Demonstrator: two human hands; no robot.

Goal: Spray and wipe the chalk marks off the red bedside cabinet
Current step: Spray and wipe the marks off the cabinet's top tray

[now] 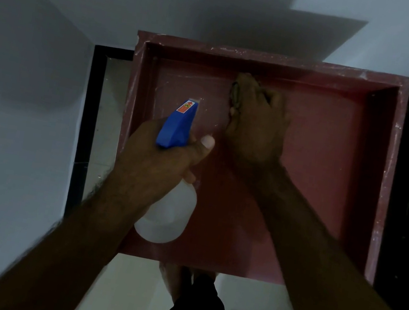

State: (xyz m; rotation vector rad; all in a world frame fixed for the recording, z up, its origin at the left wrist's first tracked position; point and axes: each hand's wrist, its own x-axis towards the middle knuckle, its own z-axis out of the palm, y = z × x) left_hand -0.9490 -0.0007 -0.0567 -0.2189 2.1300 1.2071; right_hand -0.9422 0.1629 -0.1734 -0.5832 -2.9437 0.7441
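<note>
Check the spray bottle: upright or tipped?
Tipped: the spray bottle, gripped by the left hand, has its blue nozzle aimed forward and its clear base toward the camera.

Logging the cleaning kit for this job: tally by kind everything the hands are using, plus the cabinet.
Spray bottle, blue head, pale body, in the left hand: 1
Wiping cloth, mostly hidden under the right hand: 1
Red cabinet, white marks along its rim: 1
Total: 3
</note>
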